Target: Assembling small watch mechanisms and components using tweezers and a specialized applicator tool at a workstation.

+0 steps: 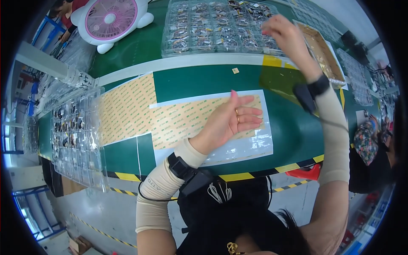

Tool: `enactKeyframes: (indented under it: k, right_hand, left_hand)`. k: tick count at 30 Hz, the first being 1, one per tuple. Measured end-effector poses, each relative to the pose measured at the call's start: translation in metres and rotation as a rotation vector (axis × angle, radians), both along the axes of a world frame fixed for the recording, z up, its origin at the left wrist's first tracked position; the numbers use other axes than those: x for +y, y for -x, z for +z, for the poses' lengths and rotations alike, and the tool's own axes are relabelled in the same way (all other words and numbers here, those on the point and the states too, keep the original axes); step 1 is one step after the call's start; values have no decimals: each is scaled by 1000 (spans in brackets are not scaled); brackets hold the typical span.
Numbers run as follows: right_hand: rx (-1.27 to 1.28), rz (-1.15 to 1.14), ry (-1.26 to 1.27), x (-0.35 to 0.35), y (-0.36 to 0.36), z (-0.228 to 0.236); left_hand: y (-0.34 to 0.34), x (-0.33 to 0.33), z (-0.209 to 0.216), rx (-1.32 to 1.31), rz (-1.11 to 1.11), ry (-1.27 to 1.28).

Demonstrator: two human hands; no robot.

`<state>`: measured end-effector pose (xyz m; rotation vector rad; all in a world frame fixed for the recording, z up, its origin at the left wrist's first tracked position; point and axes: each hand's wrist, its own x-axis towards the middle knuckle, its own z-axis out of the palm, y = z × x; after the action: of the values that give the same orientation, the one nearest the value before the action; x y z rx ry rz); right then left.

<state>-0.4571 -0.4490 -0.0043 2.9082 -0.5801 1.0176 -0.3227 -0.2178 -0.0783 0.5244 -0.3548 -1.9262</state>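
Note:
My left hand [227, 121] is open, its fingers stretched out to the right over a sheet of tan adhesive backing with green print [182, 123]. That sheet lies on a glossy white sheet [242, 148] on the green table. My right hand [289, 38] is raised at the far right, beside the clear compartment tray [221, 50] full of small wired parts. Its fingers are curled together. Whatever is between them, if anything, cannot be made out. A small pale square piece [235, 71] lies on the table between the hands.
Another tan sheet [127, 110] lies left, beside a clear tray [95, 144] partly filled with parts. A yellow translucent film [276, 83] and a cardboard box [316, 42] are at right. A pink-and-white fan [109, 32] stands far left. Other people work at both sides.

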Motion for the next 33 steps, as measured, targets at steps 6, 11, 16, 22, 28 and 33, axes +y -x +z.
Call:
enactKeyframes:
  k: [6, 11, 16, 22, 28, 33]
  right_hand:
    - [80, 316, -114, 146, 17, -15]
    - [-47, 254, -334, 152, 37, -33]
    - [-267, 114, -671, 145, 41, -51]
    - [-481, -42, -778, 136, 71, -37]
    - [-507, -30, -1705, 154, 107, -47]
    - [-483, -136, -1602, 174, 100, -63]
  left_hand:
    - [-9, -3, -2, 263, -57, 114]
    - [2, -1, -1, -12, 52, 64]
    - [2, -5, 6, -221, 83, 54]
    - [4, -3, 3, -136, 89, 2]
    - [4, -6, -5, -16, 126, -89]
    - [5, -9, -8, -44, 152, -104]
